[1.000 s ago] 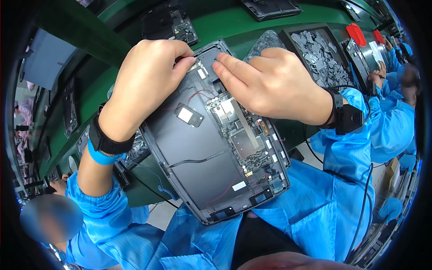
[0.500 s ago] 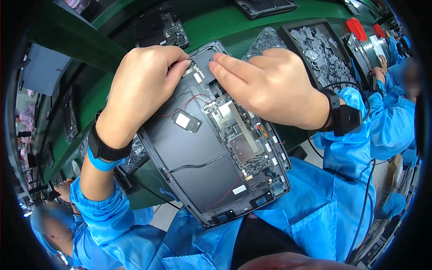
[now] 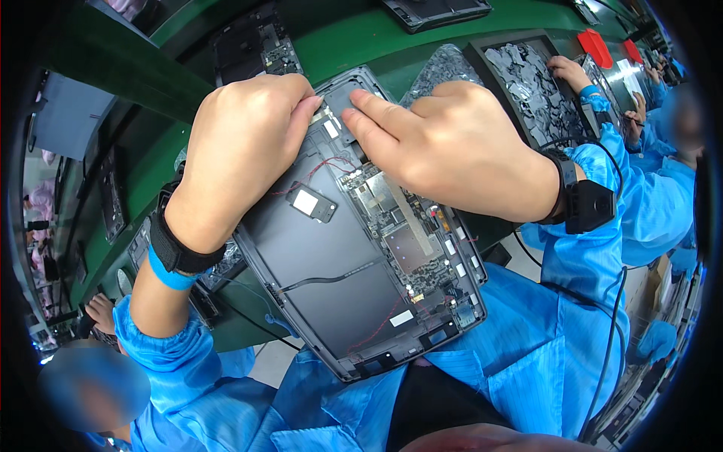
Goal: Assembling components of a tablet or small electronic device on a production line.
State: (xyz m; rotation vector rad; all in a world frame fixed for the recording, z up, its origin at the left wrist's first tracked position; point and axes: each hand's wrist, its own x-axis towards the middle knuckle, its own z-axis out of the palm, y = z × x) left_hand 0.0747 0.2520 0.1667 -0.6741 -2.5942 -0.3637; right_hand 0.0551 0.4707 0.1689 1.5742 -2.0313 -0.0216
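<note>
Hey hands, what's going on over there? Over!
Left hand, pinched at far end of open device casing; right hand, two fingers on its dark panel; black module lying inside.

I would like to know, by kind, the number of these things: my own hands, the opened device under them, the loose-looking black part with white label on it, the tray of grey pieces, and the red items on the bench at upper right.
Own hands: 2
Opened device: 1
Black part: 1
Tray: 1
Red items: 2
Total: 7
</note>
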